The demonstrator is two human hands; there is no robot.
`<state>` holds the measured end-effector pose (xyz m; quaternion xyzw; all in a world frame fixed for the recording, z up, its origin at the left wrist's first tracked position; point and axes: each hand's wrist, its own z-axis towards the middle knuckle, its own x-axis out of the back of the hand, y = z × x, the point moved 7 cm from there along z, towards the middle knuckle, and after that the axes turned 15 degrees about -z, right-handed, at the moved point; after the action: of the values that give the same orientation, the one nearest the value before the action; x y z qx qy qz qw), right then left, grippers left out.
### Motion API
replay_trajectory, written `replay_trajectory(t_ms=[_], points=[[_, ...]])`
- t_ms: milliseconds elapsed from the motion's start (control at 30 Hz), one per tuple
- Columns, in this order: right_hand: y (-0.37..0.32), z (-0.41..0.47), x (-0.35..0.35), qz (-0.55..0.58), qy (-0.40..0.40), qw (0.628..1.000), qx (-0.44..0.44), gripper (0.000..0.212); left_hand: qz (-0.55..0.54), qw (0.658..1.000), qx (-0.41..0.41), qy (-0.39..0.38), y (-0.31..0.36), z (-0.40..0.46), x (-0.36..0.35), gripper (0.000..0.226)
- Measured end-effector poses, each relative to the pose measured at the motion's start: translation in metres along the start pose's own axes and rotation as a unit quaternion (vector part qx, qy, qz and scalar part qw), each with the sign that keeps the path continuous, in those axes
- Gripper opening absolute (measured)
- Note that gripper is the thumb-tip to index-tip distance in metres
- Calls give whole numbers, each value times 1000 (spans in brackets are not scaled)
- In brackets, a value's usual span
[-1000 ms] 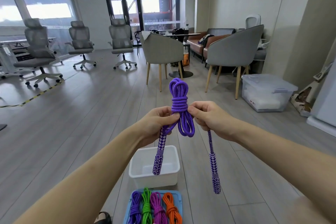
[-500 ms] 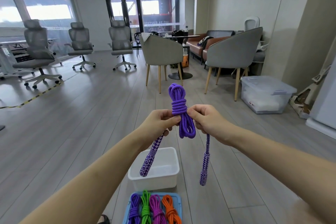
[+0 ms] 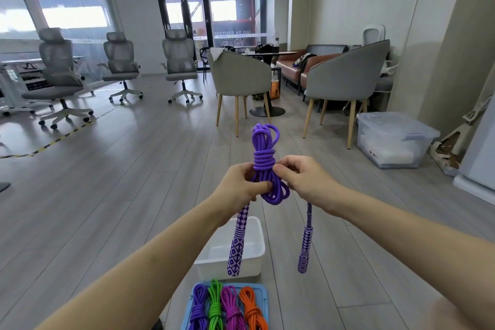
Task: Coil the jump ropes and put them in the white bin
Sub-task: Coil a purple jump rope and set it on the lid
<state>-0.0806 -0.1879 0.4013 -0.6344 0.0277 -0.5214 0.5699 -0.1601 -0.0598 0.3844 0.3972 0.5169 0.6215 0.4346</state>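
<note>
Above the white bin (image 3: 255, 230), left hand (image 3: 241, 185) and right hand (image 3: 304, 178) pinch the coiled purple rope (image 3: 263, 158).

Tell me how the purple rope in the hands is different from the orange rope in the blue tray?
The purple rope is up in the air, held by the left hand and right hand; the orange rope lies in the blue tray. The purple rope's two patterned handles dangle loose, while no handles show on the orange rope. Their colours differ. Both are coiled bundles with wraps round the middle.
</note>
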Motion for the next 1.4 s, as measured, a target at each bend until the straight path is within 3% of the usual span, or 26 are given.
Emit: replay_trajectory(t_ms=[200,700,1400], points=[[-5,2,1,-69,-23,997,13,31,3,1000,-20,0,2,1,0,33],[0,5,6,-172,-46,984,8,15,85,996,-25,-33,-1,4,-3,32],[8,8,-3,-147,-52,988,-19,18,220,974,-56,-3,-2,11,-3,30]])
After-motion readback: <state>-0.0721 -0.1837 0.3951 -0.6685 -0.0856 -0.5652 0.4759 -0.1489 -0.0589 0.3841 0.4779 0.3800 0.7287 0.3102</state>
